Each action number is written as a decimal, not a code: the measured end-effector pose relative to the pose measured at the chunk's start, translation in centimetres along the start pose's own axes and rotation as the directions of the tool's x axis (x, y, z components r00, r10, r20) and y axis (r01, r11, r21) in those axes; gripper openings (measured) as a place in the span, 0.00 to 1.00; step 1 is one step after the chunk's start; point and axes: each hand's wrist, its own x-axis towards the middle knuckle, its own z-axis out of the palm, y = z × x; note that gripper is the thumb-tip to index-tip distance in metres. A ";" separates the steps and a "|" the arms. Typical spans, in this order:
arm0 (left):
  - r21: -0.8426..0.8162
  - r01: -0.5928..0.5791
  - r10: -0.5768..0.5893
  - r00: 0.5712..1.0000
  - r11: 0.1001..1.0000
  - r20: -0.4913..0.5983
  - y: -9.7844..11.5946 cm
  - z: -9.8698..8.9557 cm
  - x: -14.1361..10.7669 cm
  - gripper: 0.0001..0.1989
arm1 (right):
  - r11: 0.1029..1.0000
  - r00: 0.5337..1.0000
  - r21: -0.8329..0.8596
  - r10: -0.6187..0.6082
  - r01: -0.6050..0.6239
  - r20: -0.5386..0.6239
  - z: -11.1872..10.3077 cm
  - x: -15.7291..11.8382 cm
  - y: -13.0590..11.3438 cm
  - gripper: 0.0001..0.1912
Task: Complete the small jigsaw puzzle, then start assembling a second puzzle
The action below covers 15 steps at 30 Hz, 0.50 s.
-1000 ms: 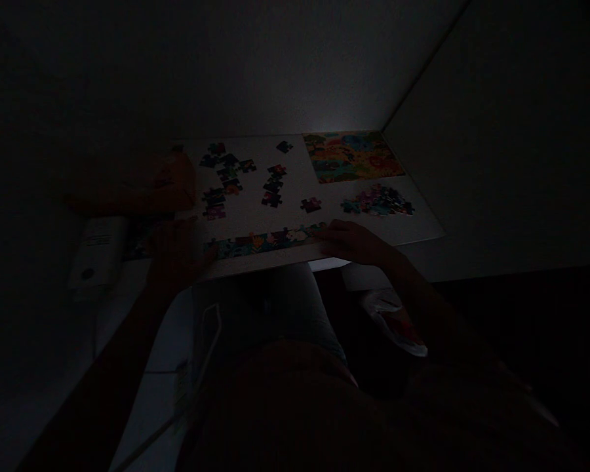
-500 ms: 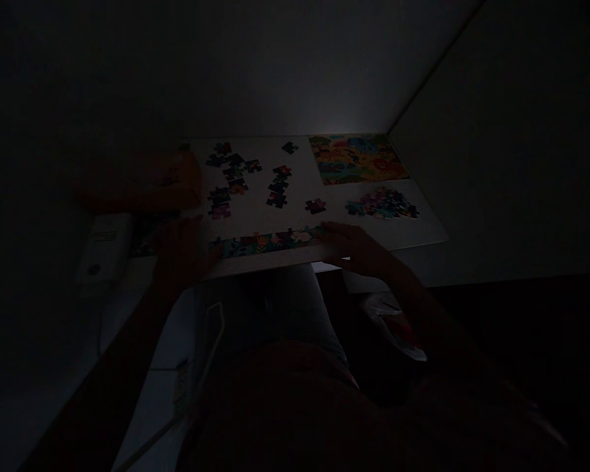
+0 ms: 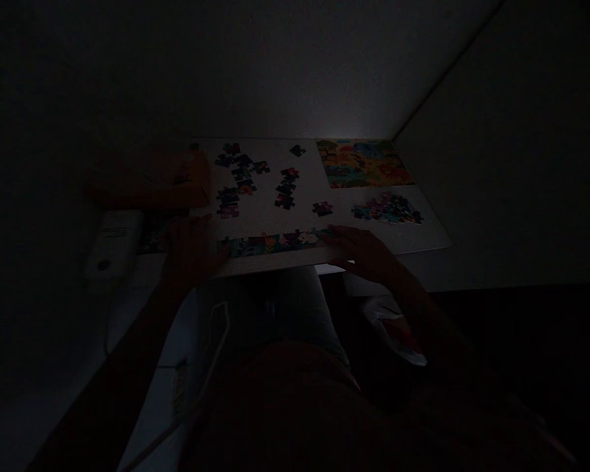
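In dim light, a joined strip of puzzle pieces (image 3: 275,243) lies along the near edge of the white board (image 3: 255,263). My left hand (image 3: 189,249) rests at the strip's left end, fingers spread and the thumb by its end piece. At the other end my right hand (image 3: 361,252) lies with fingers stretched out, fingertips on or beside the last piece. Neither hand seems to grasp anything. Beyond the strip are loose dark puzzle pieces (image 3: 243,172), a short linked column of pieces (image 3: 286,187) and a single piece (image 3: 323,208).
A heap of puzzle pieces (image 3: 391,208) sits at the right, below a colourful animal picture sheet (image 3: 366,164). An orange box (image 3: 152,180) and a white device (image 3: 113,242) stand at the left. A plastic bag (image 3: 396,331) lies lower down on the right.
The whole scene has shifted slightly to the right in view as the head moved. Both hands keep their places at the strip's ends, and the pieces look unmoved.
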 end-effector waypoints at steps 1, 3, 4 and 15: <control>0.002 -0.002 0.002 1.000 1.000 0.004 0.1 -0.1 0.0 0.45 | 1.000 1.000 -0.001 0.008 -0.008 0.009 0.0 0.0 -0.1 0.31; 0.015 -0.006 0.006 1.000 1.000 0.008 0.2 -0.2 -0.1 0.45 | 1.000 1.000 0.006 0.025 -0.026 0.010 0.2 0.1 -0.3 0.32; 0.021 -0.007 0.007 1.000 1.000 0.007 0.3 -0.2 -0.2 0.44 | 0.999 0.999 0.014 0.035 -0.035 0.006 0.2 0.1 -0.4 0.32; 0.030 -0.029 0.029 1.000 0.999 -0.004 0.2 0.1 -0.4 0.45 | 0.997 0.998 0.072 0.038 -0.034 -0.050 0.4 0.3 0.0 0.30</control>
